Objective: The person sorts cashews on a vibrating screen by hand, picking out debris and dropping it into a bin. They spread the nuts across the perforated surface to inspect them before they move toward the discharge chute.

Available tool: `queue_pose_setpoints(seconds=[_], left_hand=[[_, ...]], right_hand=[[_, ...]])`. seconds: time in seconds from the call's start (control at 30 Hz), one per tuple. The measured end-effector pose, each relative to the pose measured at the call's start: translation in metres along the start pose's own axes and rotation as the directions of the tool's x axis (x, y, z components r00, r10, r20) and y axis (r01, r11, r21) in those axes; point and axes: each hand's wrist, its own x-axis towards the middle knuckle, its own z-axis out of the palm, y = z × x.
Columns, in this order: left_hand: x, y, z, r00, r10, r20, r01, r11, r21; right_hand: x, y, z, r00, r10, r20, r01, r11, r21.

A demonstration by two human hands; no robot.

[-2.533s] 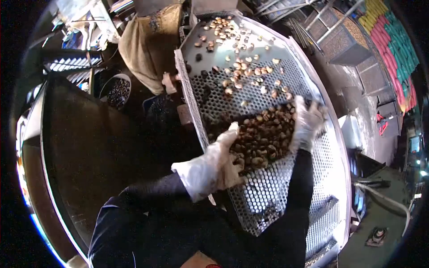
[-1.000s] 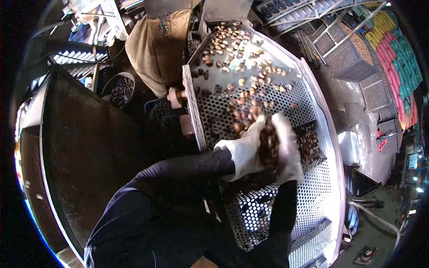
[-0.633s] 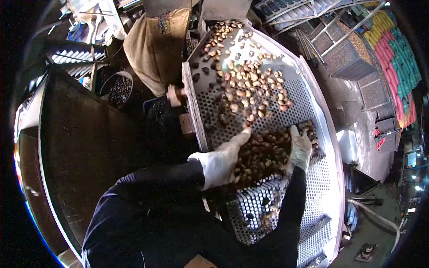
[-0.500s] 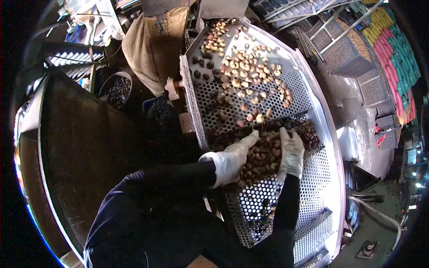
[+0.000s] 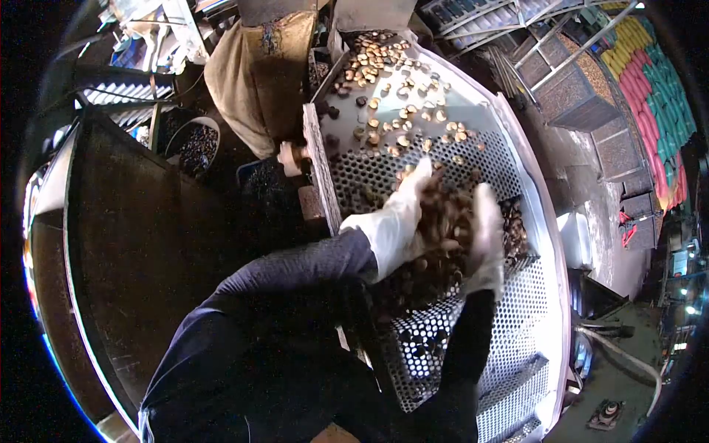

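Note:
Both my hands wear whitish gloves and cup a blurred heap of brown, curved nuts that look like raw cashew nuts [image 5: 447,214]. My left hand [image 5: 399,214] presses against the heap's left side, fingers pointing up the tray. Along the right side, my right hand [image 5: 486,232] is smeared by motion, with its palm facing the left one. Below and around them more nuts lie on the perforated metal tray [image 5: 509,295]. Lighter, wet-looking nuts [image 5: 402,114] are scattered on the upper plate, some close to my left fingertips.
The tray has a raised metal rim [image 5: 543,199] on the right and a rough side bar [image 5: 319,162] on the left. A burlap sack [image 5: 247,88] hangs at upper left, near a bucket [image 5: 214,140] of dark pieces. Stacked coloured sacks [image 5: 653,88] stand far right.
Both hands have moved up the tray with nuts between them, now over the upper perforated section. The scattered nuts above have shifted, with fewer in the middle.

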Motion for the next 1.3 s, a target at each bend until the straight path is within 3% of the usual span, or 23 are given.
queue_pose_setpoints(seconds=[0.07, 0.1, 0.17, 0.2, 0.23, 0.27, 0.33, 0.4, 0.47, 0.57, 0.63, 0.7, 0.73, 0.83, 0.87, 0.9, 0.93, 1.03, 1.13, 1.2, 1.23, 1.27, 1.3], left_hand=[[-0.004, 0.011, -0.004, 0.968, 0.055, 0.246, -0.069, 0.997, 0.047], [-0.017, 0.018, -0.004, 0.944, 0.007, 0.330, -0.019, 0.999, 0.033], [-0.036, 0.008, -0.016, 0.997, -0.080, 0.013, 0.075, 0.971, 0.229], [-0.032, 0.007, -0.043, 0.971, -0.232, 0.052, 0.217, 0.780, -0.587], [-0.037, 0.002, -0.044, 0.955, -0.295, 0.027, 0.127, 0.325, -0.937], [-0.041, -0.002, -0.045, 0.934, -0.358, 0.001, -0.082, -0.217, -0.973], [-0.050, -0.014, -0.015, 0.881, -0.449, -0.147, -0.355, -0.424, -0.833], [-0.039, -0.025, -0.019, 0.891, -0.438, -0.122, -0.333, -0.446, -0.831], [-0.021, -0.042, -0.034, 0.896, -0.433, -0.102, -0.318, -0.462, -0.828], [0.043, -0.080, -0.089, 0.863, -0.478, -0.163, -0.203, -0.034, -0.979], [0.018, -0.065, -0.065, 0.865, -0.495, -0.081, -0.278, -0.338, -0.899], [-0.003, -0.055, -0.034, 0.843, -0.499, -0.203, -0.077, 0.262, -0.962], [-0.006, -0.050, -0.015, 0.862, -0.390, -0.324, 0.192, 0.842, -0.503], [0.011, -0.046, -0.047, 0.911, -0.370, 0.183, 0.373, 0.549, -0.748], [-0.003, -0.032, -0.019, 0.953, -0.303, 0.022, 0.293, 0.898, -0.328], [-0.004, -0.021, -0.008, 0.978, -0.209, 0.024, 0.211, 0.974, -0.082], [-0.005, -0.010, 0.002, 0.993, -0.114, 0.025, 0.108, 0.980, 0.168], [-0.012, 0.014, 0.001, 0.968, -0.014, 0.249, -0.034, 0.982, 0.187], [-0.039, 0.002, -0.013, 0.993, -0.120, -0.021, 0.119, 0.923, 0.367], [-0.035, -0.023, -0.036, 0.957, -0.263, -0.127, 0.281, 0.946, 0.161], [-0.030, -0.028, -0.040, 0.934, -0.335, -0.125, 0.237, 0.841, -0.487], [-0.026, -0.033, -0.043, 0.906, -0.406, -0.122, 0.048, 0.384, -0.922], [-0.021, -0.040, -0.046, 0.907, -0.406, -0.112, -0.081, 0.092, -0.992]], right_hand=[[0.040, 0.007, -0.028, 0.924, -0.237, -0.298, 0.183, 0.963, -0.199], [0.111, 0.037, -0.069, 0.851, -0.474, -0.227, 0.404, 0.867, -0.293], [0.145, 0.047, -0.103, 0.866, -0.379, -0.327, 0.131, 0.802, -0.582], [0.144, 0.053, -0.105, 0.870, -0.368, -0.330, 0.053, 0.733, -0.679], [0.132, 0.059, -0.093, 0.877, -0.368, -0.308, 0.020, 0.670, -0.742], [0.119, 0.063, -0.078, 0.882, -0.375, -0.285, -0.003, 0.601, -0.799], [0.102, 0.071, -0.056, 0.887, -0.398, -0.235, -0.018, 0.478, -0.878], [0.084, 0.079, -0.040, 0.898, -0.397, -0.190, 0.028, 0.484, -0.875], [0.066, 0.091, -0.033, 0.908, -0.386, -0.161, 0.152, 0.663, -0.733], [0.118, 0.174, -0.046, 0.836, -0.542, 0.081, 0.533, 0.770, -0.352], [0.118, 0.185, -0.041, 0.825, -0.545, 0.148, 0.563, 0.775, -0.286], [0.104, 0.178, -0.035, 0.852, -0.495, 0.168, 0.523, 0.804, -0.283], [0.100, 0.173, -0.033, 0.866, -0.466, 0.178, 0.499, 0.821, -0.277], [0.086, 0.135, -0.029, 0.920, -0.360, 0.157, 0.388, 0.895, -0.218], [0.081, 0.113, -0.030, 0.939, -0.323, 0.121, 0.341, 0.920, -0.191], [0.075, 0.092, -0.033, 0.946, -0.318, 0.062, 0.324, 0.929, -0.179], [0.072, 0.072, -0.039, 0.948, -0.318, -0.008, 0.311, 0.933, -0.178], [0.099, 0.036, -0.074, 0.919, -0.360, -0.160, 0.304, 0.907, -0.291], [0.157, 0.056, -0.116, 0.946, -0.279, -0.164, 0.136, 0.802, -0.582], [0.192, 0.123, -0.129, 0.950, -0.285, -0.130, 0.066, 0.589, -0.805], [0.179, 0.122, -0.120, 0.948, -0.285, -0.144, 0.035, 0.540, -0.841], [0.162, 0.119, -0.109, 0.946, -0.284, -0.157, 0.002, 0.488, -0.873], [0.158, 0.135, -0.104, 0.924, -0.379, -0.052, 0.105, 0.380, -0.919]])
